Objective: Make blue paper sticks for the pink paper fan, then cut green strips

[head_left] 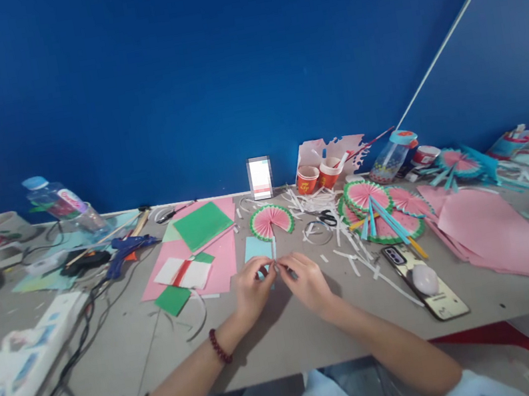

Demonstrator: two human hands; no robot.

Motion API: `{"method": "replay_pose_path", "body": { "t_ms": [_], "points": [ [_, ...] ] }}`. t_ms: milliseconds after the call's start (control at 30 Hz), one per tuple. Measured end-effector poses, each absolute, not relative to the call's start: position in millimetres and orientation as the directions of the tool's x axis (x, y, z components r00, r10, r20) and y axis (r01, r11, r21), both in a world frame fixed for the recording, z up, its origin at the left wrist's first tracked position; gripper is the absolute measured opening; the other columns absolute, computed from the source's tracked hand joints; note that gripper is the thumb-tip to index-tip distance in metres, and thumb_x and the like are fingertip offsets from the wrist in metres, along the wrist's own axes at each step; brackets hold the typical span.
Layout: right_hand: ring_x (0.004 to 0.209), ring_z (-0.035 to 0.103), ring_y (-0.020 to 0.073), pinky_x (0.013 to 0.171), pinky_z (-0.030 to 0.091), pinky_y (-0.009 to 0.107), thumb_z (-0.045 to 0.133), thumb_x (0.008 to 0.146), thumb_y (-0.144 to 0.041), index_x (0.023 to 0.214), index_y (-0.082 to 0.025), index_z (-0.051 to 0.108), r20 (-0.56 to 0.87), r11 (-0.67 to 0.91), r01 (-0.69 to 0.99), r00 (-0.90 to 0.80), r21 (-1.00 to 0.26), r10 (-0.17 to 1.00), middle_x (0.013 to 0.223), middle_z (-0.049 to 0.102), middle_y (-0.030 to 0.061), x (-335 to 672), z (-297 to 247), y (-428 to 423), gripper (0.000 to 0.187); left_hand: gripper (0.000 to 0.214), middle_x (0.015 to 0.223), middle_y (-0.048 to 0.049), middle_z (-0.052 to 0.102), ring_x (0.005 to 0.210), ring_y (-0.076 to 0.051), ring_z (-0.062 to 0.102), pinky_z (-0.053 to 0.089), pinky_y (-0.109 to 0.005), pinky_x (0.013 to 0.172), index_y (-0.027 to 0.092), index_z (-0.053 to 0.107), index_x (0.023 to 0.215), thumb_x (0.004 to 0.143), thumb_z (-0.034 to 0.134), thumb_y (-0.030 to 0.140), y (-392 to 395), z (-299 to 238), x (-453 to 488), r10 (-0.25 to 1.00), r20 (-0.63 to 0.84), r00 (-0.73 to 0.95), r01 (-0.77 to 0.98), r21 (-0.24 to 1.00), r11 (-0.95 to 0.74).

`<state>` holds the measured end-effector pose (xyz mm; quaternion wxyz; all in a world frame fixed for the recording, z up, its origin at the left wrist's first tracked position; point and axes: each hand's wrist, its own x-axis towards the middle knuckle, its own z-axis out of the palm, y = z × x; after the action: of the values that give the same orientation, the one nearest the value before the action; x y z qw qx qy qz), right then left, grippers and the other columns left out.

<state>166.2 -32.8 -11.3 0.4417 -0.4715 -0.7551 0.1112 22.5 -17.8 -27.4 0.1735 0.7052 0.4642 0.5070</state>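
Observation:
My left hand (252, 289) and my right hand (309, 280) meet over the grey table (278, 338), fingers pinched together on a small light blue paper (257, 248) that lies between and just beyond them. A thin white stick (273, 248) runs from my fingertips up to a folded pink paper fan with a green rim (271, 220). A dark red bead bracelet (217, 347) circles my left wrist.
Pink sheets with green squares (202, 249) lie left; finished fans with sticks (378, 212), scissors (326, 218), white paper strips, paper cups (316, 177) and a phone (425, 279) lie right. A blue glue gun (125, 248), bottle, power strip and cables sit far left.

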Motion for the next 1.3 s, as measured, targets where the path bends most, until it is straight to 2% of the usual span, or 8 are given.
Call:
{"method": "replay_pose_path", "body": {
  "t_ms": [300, 533, 733, 1000, 1300],
  "points": [
    [0.067, 0.059, 0.0166, 0.063, 0.049, 0.027, 0.05, 0.083, -0.024, 0.081, -0.02, 0.066, 0.403, 0.393, 0.469, -0.084, -0.791, 0.911, 0.074, 0.065, 0.0053, 164.6, -4.1, -33.5, 0.017, 0.017, 0.078, -0.002, 0.067, 0.06, -0.011, 0.057, 0.043, -0.021, 0.052, 0.02, 0.065, 0.081, 0.083, 0.053, 0.032, -9.2, -24.9, 16.1, 0.839, 0.542, 0.059, 0.497, 0.713, -0.495],
    [0.061, 0.062, 0.0164, 0.056, 0.055, 0.028, 0.055, 0.079, -0.033, 0.087, -0.018, 0.068, 0.172, 0.166, 0.22, 0.009, -0.961, 0.985, 0.083, 0.066, 0.0069, 164.8, -10.9, -27.1, 0.021, 0.022, 0.094, -0.0051, 0.07, 0.08, -0.016, 0.065, 0.048, -0.022, 0.057, 0.022, 0.068, 0.092, 0.087, 0.051, 0.033, -11.6, -24.7, 14.5, 0.844, 0.516, 0.147, 0.456, 0.721, -0.521],
    [0.067, 0.065, 0.0192, 0.064, 0.057, 0.032, 0.057, 0.076, -0.035, 0.088, -0.019, 0.07, 0.101, 0.098, 0.133, 0.018, -0.986, 0.995, 0.084, 0.069, 0.0066, 163.3, -13.8, -25.7, 0.023, 0.024, 0.096, -0.0065, 0.071, 0.082, -0.017, 0.066, 0.049, -0.023, 0.056, 0.022, 0.069, 0.092, 0.087, 0.05, 0.035, -11.6, -26.4, 14.6, 0.851, 0.51, 0.124, 0.482, 0.719, -0.501],
    [0.066, 0.063, 0.0195, 0.067, 0.054, 0.032, 0.057, 0.073, -0.032, 0.083, -0.019, 0.072, 0.048, 0.047, 0.133, -0.001, -0.99, 0.999, 0.071, 0.068, 0.0029, 164.0, -11.9, -22.8, 0.022, 0.022, 0.096, -0.0058, 0.071, 0.083, -0.018, 0.066, 0.05, -0.024, 0.056, 0.022, 0.069, 0.09, 0.085, 0.052, 0.034, -10.8, -30.3, 14.8, 0.855, 0.504, 0.125, 0.492, 0.716, -0.494],
    [0.063, 0.062, 0.0166, 0.063, 0.051, 0.029, 0.058, 0.073, -0.03, 0.078, -0.019, 0.072, 0.114, 0.109, 0.143, 0.026, -0.984, 0.993, 0.083, 0.068, 0.0058, 164.0, -10.9, -24.8, 0.019, 0.019, 0.092, -0.0058, 0.071, 0.078, -0.017, 0.067, 0.049, -0.023, 0.053, 0.021, 0.07, 0.084, 0.083, 0.054, 0.031, -8.7, -33.9, 16.3, 0.829, 0.553, 0.077, 0.501, 0.698, -0.512]
  ]
}}
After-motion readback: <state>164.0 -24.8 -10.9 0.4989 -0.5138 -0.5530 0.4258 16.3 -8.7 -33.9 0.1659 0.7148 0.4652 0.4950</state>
